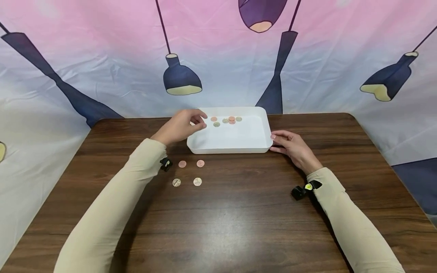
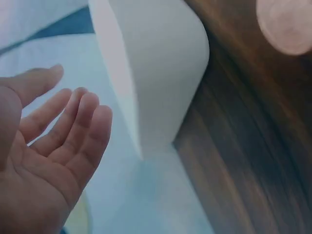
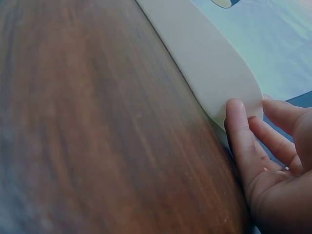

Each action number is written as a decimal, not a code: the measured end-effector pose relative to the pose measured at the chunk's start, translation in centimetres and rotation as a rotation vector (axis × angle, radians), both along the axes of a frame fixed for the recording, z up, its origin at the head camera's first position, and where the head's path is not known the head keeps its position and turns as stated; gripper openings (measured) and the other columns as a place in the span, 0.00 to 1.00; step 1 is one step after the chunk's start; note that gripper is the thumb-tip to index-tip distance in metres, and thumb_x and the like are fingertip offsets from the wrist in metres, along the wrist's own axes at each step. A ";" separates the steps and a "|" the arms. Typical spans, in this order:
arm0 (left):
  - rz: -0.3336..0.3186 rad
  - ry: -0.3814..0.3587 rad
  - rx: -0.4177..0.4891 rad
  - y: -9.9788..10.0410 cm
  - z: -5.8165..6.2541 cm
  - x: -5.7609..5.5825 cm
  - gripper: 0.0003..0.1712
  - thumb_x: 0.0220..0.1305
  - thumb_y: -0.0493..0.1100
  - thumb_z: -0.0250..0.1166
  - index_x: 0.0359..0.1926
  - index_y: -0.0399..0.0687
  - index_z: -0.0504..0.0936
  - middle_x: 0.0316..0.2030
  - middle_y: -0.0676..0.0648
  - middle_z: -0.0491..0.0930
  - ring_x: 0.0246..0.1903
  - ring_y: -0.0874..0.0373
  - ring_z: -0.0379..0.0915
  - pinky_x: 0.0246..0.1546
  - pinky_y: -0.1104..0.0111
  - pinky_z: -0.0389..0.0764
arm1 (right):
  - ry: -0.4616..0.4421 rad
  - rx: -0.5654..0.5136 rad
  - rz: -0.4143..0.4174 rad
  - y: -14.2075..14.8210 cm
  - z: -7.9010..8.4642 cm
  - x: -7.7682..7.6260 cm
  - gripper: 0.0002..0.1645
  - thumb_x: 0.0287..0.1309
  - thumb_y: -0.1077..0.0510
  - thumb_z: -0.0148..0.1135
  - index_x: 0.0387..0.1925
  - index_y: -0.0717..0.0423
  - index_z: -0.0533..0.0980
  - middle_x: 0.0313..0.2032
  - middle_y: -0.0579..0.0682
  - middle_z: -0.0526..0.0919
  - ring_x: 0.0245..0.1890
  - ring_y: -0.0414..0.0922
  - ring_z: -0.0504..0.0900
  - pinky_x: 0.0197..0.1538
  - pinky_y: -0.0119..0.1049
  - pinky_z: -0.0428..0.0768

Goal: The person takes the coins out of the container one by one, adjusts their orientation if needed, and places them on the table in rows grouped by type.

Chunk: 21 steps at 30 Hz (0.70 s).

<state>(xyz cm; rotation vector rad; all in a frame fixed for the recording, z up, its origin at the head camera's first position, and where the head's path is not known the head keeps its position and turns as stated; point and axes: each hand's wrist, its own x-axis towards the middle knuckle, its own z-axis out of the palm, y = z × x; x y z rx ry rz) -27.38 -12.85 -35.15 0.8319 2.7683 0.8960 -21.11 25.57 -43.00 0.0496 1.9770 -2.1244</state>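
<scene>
A shallow white tray (image 1: 235,138) lies at the far edge of the table, with several copper and gold-coloured coins (image 1: 231,119) toward its back. Over the tray's left end hovers my left hand (image 1: 184,124); its fingers are loosely bent, thumb apart, and nothing shows between them in the left wrist view. At the near right corner, my right hand (image 1: 293,147) holds the tray, with fingertips against the outer wall (image 3: 214,68). Two copper coins (image 1: 200,163) and two gold-coloured coins (image 1: 197,182) lie spaced out on the wood, in front of the tray's left part.
The dark wooden table (image 1: 246,212) reaches back to a hanging cloth (image 1: 218,72) printed with lamps, close behind the tray. Black wrist cameras (image 1: 299,192) are strapped over both sleeves.
</scene>
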 end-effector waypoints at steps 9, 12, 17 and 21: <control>0.031 -0.095 -0.072 2.0 -2.6 -3.7 0.23 0.77 0.38 0.63 0.68 0.35 0.78 0.66 0.37 0.78 0.65 0.42 0.75 0.67 0.52 0.77 | 0.003 -0.002 -0.014 -0.1 -0.4 -0.2 0.29 0.77 0.60 0.60 0.70 0.73 0.67 0.50 0.47 0.81 0.46 0.39 0.86 0.54 0.33 0.88; 0.004 -0.096 -0.111 2.5 -3.2 -3.9 0.23 0.78 0.37 0.61 0.69 0.33 0.76 0.67 0.36 0.77 0.67 0.41 0.72 0.71 0.51 0.74 | -0.001 -0.007 -0.008 -0.3 -0.5 -0.3 0.29 0.77 0.60 0.60 0.70 0.73 0.67 0.50 0.46 0.81 0.45 0.39 0.86 0.54 0.33 0.88; -0.077 -0.047 -0.197 3.4 -3.9 -4.1 0.22 0.78 0.32 0.57 0.68 0.27 0.74 0.67 0.31 0.76 0.72 0.38 0.66 0.76 0.51 0.67 | 0.005 0.003 -0.011 -0.2 -0.4 -0.3 0.28 0.78 0.60 0.60 0.70 0.72 0.67 0.49 0.45 0.82 0.46 0.38 0.86 0.54 0.33 0.88; -0.127 -0.008 -0.259 4.0 -4.3 -4.3 0.21 0.79 0.30 0.51 0.67 0.28 0.76 0.67 0.32 0.77 0.73 0.39 0.67 0.76 0.52 0.67 | 0.007 0.009 -0.015 0.1 -0.4 -0.2 0.28 0.78 0.60 0.60 0.69 0.72 0.67 0.49 0.45 0.82 0.45 0.38 0.86 0.54 0.32 0.88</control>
